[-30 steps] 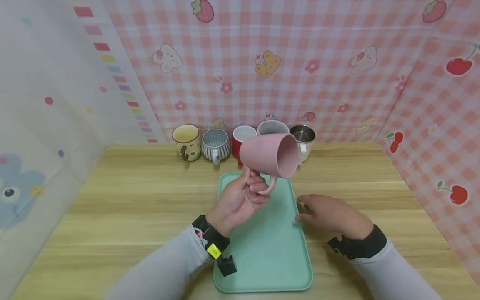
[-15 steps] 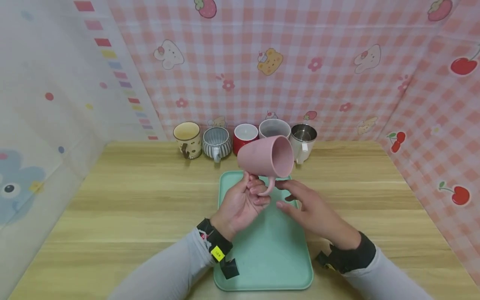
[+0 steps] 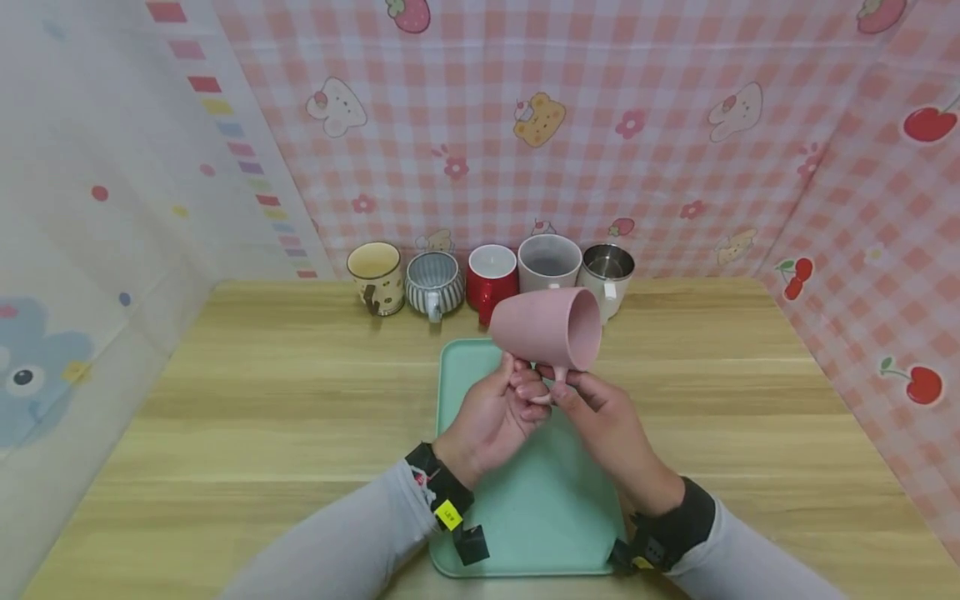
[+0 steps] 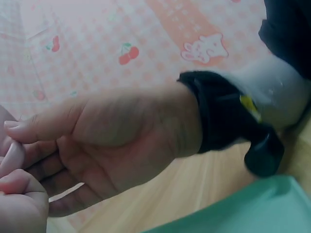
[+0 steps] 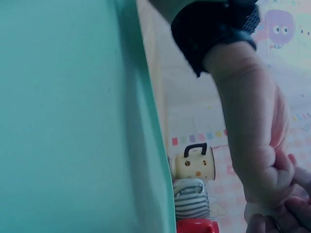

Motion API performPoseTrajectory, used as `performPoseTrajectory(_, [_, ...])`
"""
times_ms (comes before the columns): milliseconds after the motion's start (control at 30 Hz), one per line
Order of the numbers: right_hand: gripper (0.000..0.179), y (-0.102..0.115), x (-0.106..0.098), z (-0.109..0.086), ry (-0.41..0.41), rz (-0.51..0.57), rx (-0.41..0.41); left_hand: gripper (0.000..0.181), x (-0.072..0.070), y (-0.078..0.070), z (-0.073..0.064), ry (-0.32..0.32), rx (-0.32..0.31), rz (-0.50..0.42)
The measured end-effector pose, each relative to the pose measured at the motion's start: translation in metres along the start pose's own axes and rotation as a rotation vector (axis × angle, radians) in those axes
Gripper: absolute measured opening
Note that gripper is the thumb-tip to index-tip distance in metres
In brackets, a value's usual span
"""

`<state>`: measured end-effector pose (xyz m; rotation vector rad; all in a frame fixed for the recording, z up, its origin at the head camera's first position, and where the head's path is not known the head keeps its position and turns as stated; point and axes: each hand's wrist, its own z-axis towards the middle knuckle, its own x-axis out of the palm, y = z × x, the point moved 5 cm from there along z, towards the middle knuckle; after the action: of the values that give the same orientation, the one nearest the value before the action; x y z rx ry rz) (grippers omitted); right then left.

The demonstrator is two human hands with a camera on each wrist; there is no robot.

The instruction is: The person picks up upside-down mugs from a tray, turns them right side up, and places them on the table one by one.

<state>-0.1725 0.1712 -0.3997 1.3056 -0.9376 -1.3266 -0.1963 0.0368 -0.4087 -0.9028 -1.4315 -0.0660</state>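
A pink mug (image 3: pixel 536 327) is held in the air on its side, its mouth facing right and its handle hanging down. My left hand (image 3: pixel 493 419) grips the handle from the left with curled fingers. From the right, my right hand (image 3: pixel 617 435) pinches the same handle between thumb and fingers. In the left wrist view, a strip of the pale handle (image 4: pixel 13 158) shows between the left hand (image 4: pixel 121 136) and the other hand's fingers. The right wrist view catches the right hand (image 5: pixel 257 131), with the mug hardly visible.
Below lies a green tray (image 3: pixel 536 517) on the wooden table (image 3: pixel 300 417). Along the back wall stand a spotted cream mug (image 3: pixel 384 287), a striped cup (image 3: pixel 427 292), a red mug (image 3: pixel 491 283), a grey mug (image 3: pixel 550 262) and a white steel-lined mug (image 3: pixel 609 287).
My right hand has come in from the tray's right edge and taken hold of the mug's handle. The mug and left hand have shifted slightly right and down.
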Motion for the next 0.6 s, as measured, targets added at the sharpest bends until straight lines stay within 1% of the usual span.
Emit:
performPoseTrajectory(67, [0.035, -0.001, -0.001, 0.0, -0.018, 0.056, 0.051, 0.032, -0.002, 0.001, 0.002, -0.009, 0.005, 0.043])
performPoseTrajectory(133, [0.035, -0.001, -0.001, 0.0, -0.02, 0.103, 0.073, 0.033, -0.004, 0.001, 0.003, -0.023, 0.016, 0.106])
performPoseTrajectory(233, [0.036, -0.002, -0.002, 0.0, -0.012, 0.142, 0.066, 0.034, -0.008, 0.0, 0.005, -0.039, 0.033, 0.223])
performPoseTrajectory(367, [0.037, -0.001, -0.003, -0.001, -0.007, 0.165, 0.031, 0.032, -0.012, 0.002, 0.006, -0.062, 0.055, 0.386])
performPoseTrajectory(433, [0.037, 0.0, -0.004, -0.002, -0.026, 0.169, 0.032, 0.03, -0.013, 0.002, 0.006, -0.079, 0.065, 0.449])
performPoseTrajectory(500, [0.037, 0.0, -0.005, -0.003, -0.049, 0.175, 0.047, 0.032, -0.014, 0.002, 0.005, -0.093, 0.068, 0.511])
performPoseTrajectory(600, [0.038, 0.001, -0.007, -0.004, -0.087, 0.195, 0.078, 0.037, -0.015, 0.002, 0.003, -0.12, 0.065, 0.571])
